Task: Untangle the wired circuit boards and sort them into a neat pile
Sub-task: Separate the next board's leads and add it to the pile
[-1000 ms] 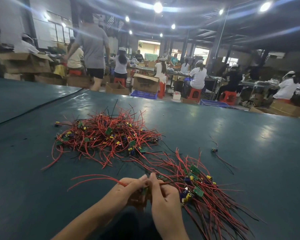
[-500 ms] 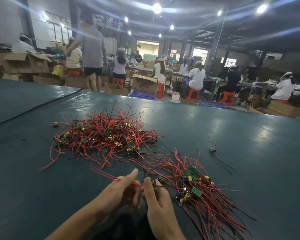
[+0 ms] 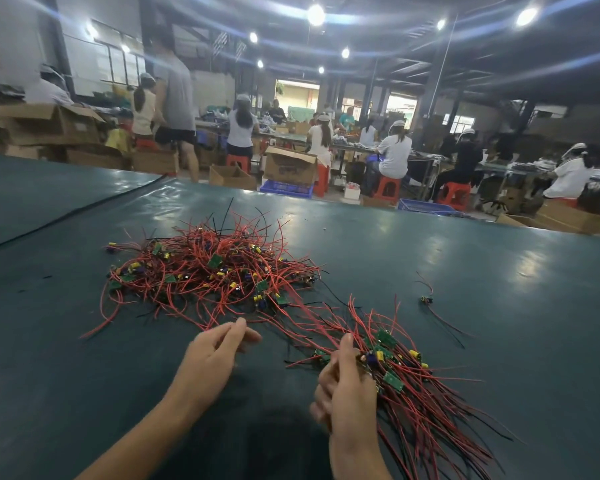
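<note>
A tangled heap of red and black wires with small green circuit boards (image 3: 215,268) lies on the dark green table (image 3: 482,271). Nearer and to the right lies a more ordered pile of wired boards (image 3: 416,386), its wires trailing toward the near right. My right hand (image 3: 345,382) is at that pile's left edge, fingers curled and thumb up, gripping a wired board against the pile. My left hand (image 3: 219,351) hovers with loose, spread fingers near the heap's nearest wire ends and holds nothing.
One stray wired board (image 3: 427,299) lies alone to the right of the piles. A seam (image 3: 66,216) crosses the table at the far left. Beyond the far edge are cardboard boxes (image 3: 288,166), red stools and several people at other benches.
My hands were together, pinching one board and its red wire. They have parted: the right hand carried the board right to the ordered pile, the left let go and opened.
</note>
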Motion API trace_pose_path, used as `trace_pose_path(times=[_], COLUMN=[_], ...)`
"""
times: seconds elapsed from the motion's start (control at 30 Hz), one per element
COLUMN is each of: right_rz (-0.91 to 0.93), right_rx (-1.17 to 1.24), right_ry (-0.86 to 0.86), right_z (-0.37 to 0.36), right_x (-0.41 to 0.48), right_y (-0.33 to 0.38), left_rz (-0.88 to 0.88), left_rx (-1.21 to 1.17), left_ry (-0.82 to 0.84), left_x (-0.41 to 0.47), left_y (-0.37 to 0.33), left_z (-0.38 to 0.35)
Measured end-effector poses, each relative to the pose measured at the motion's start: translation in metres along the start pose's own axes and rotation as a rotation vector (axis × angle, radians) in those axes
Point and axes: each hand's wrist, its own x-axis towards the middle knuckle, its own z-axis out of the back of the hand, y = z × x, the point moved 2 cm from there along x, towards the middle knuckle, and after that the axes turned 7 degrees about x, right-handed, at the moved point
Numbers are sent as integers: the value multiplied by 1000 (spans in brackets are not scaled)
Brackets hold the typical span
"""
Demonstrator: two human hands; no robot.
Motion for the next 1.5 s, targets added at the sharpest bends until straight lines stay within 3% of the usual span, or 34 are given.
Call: trace_pose_path(times=[0.07, 0.13, 0.2, 0.43, 0.73, 1.3, 1.5], right_rz=[-41, -85, -121, -113, -107, -110, -107], right_rx=[116, 210, 275, 240, 212, 188, 182], right_ry=[-62, -79, -84, -96, -98, -86, -80], right_z=[4, 8, 12, 13, 11, 9, 9], right_x=[5, 9, 11, 10, 11, 10, 10], right_y=[4, 5, 6, 8, 7, 4, 4], left_rz=[-190, -101, 1, -41, 96, -129, -173], left_rx=[561, 933, 1072, 1150, 1282, 1172, 1178], left_ry=[-120, 0, 122, 131, 47, 160, 123], left_x=[6, 11, 15, 15, 13, 11, 12], left_y=[12, 31, 43, 40, 36, 39, 38], left_z=[14, 19, 20, 19, 25, 17, 17])
